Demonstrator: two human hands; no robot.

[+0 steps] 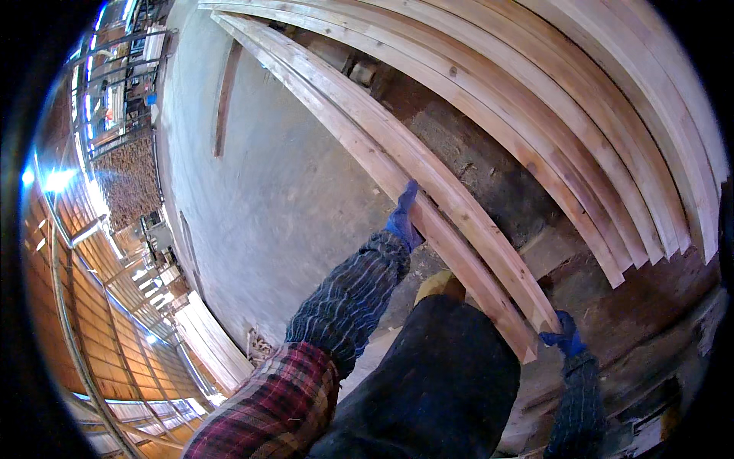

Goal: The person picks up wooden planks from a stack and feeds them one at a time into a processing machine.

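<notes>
Two long pale wooden beams, a left beam and a right beam, lie side by side with a narrow gap between them, running from the far left toward me. My left hand, in a blue glove, grips the left beam's outer side partway along, thumb on top and the other fingers mostly hidden. At the near end, my right hand, also blue-gloved, is closed around the end of the right beam, its fingertips reaching toward the left beam's end. My dark-clothed leg and a tan shoe show beneath the beams.
A row of several long beams fills the upper right. One thin strip of wood lies on the grey concrete floor. Stacked boards stand at the left, near an orange-lit slatted wall. Dark debris lies under the beams.
</notes>
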